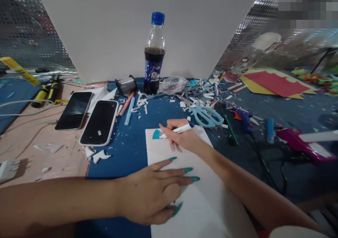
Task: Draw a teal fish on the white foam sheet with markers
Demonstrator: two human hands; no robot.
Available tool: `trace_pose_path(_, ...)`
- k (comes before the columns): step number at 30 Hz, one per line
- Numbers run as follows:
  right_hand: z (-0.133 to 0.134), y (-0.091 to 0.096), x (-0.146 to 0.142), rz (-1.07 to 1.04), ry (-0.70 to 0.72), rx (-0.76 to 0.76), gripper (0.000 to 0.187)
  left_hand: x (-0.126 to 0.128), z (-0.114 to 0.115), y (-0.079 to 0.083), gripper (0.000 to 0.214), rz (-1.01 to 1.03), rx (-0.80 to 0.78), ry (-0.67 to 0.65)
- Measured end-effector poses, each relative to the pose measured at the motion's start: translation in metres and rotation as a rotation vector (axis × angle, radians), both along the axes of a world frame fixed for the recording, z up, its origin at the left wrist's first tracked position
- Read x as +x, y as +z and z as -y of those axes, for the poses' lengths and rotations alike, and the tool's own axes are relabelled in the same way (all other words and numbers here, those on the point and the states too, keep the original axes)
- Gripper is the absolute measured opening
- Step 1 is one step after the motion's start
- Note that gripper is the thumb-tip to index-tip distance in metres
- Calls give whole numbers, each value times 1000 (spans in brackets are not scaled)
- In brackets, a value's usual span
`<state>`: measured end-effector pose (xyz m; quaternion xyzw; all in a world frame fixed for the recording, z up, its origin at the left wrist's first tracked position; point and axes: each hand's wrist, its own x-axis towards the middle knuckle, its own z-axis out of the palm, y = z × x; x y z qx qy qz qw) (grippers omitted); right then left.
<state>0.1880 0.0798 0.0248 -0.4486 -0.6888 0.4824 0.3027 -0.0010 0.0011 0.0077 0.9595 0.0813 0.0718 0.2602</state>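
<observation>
My right hand (185, 137) is closed around a white marker (177, 130), its tip down on a teal shape (156, 135) at the top left corner of a white sheet (200, 202). My left hand (155, 190) lies flat with fingers stretched out on the sheet's left edge. The sheet rests on a blue mat (126, 150).
Two black phones (99, 122) (74, 110) lie left of the sheet. A cola bottle (154, 55) and wire spool (126, 85) stand behind. Blue scissors (206, 115), paper scraps, glue guns (303, 144) and coloured paper (276, 83) sit to the right.
</observation>
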Motion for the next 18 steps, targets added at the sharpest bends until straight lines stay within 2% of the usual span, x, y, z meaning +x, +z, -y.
trace_pose_path(2,0,-1,-1,1,-1,4,41,0,0,0,33,-1,2,-1)
trace_pose_path(6,0,-3,-2,-18,-102,67,44,0,1,0,32,-2,14,-2)
trace_pose_path(9,1,-1,-2,-8,-50,51,43,1,1,-1,32,-1,22,-2)
trace_pose_path(13,2,3,-2,-15,-62,68,44,1,1,-1,29,21,27,5)
trace_pose_path(18,1,1,-1,-30,-48,20,46,0,1,-1,29,0,18,-5)
